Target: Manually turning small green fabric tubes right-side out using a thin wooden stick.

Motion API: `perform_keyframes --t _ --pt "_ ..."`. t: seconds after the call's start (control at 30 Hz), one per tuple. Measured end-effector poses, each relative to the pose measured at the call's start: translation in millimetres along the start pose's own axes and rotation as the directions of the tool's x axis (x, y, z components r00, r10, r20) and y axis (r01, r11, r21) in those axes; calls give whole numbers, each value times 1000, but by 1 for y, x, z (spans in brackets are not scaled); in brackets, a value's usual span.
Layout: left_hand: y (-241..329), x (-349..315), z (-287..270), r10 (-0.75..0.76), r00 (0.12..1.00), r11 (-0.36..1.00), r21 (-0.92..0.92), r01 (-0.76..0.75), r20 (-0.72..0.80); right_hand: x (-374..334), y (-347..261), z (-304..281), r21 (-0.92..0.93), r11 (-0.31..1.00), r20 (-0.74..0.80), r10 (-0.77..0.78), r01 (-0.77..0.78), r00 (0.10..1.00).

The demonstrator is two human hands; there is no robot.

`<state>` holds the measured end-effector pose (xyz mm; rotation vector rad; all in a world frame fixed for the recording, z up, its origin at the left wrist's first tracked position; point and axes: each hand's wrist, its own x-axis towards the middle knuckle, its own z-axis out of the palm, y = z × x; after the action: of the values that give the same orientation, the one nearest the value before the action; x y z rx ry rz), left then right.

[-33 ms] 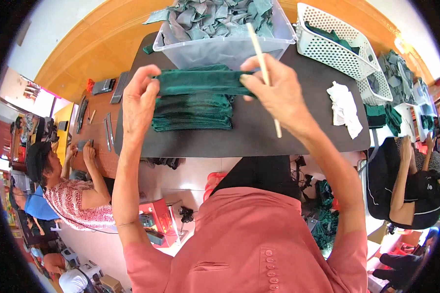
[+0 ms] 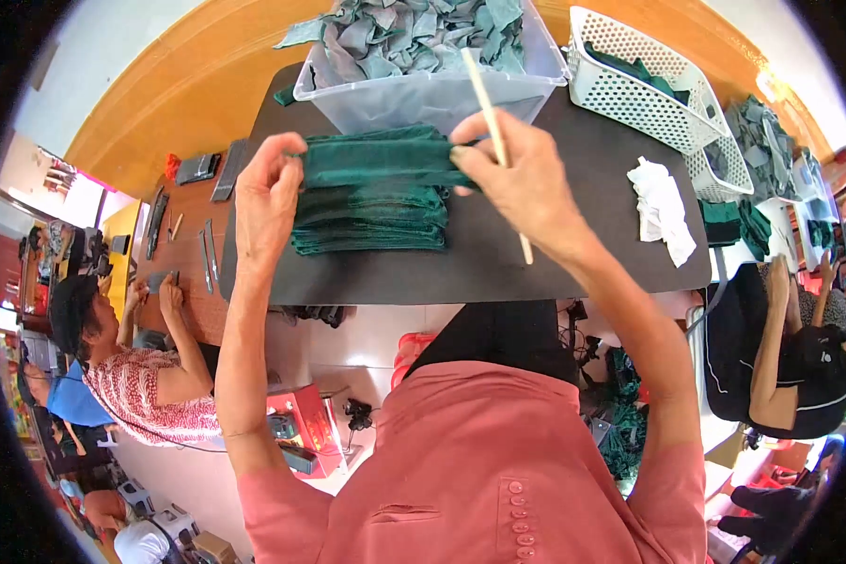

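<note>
A person stretches a dark green, velvety fabric strip (image 2: 376,167) between two bare hands above a dark brown tabletop (image 2: 583,268).
The left hand (image 2: 265,207) pinches the strip's left end between thumb and fingers; the right hand (image 2: 528,183) pinches its right end the same way, and a slim, pale, straight stick (image 2: 480,89) slants through that hand's grip. The strip lies level over the far part of a neat stack of folded dark green cloth pieces (image 2: 371,226); whether it touches them cannot be told. Just beyond stands a translucent plastic bin (image 2: 432,101) heaped with grey-green fabric scraps (image 2: 414,38); a crumpled white cloth (image 2: 663,211) lies well apart, near the table's right edge.
</note>
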<state>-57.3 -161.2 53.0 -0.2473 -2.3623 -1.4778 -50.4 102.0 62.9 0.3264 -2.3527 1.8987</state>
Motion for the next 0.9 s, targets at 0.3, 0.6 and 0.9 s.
perform_keyframes --t 0.3,0.6,0.9 --pt "-21 -27 -8 450 891 688 656 -310 -51 -19 19 11 -251 937 -5 -254 244 967" --pt "-7 -24 -17 247 969 877 427 -220 -8 -25 17 19 -299 911 182 -239 285 954" --pt "9 -6 8 422 870 739 459 -493 255 10 -14 29 -295 807 151 -488 511 860"
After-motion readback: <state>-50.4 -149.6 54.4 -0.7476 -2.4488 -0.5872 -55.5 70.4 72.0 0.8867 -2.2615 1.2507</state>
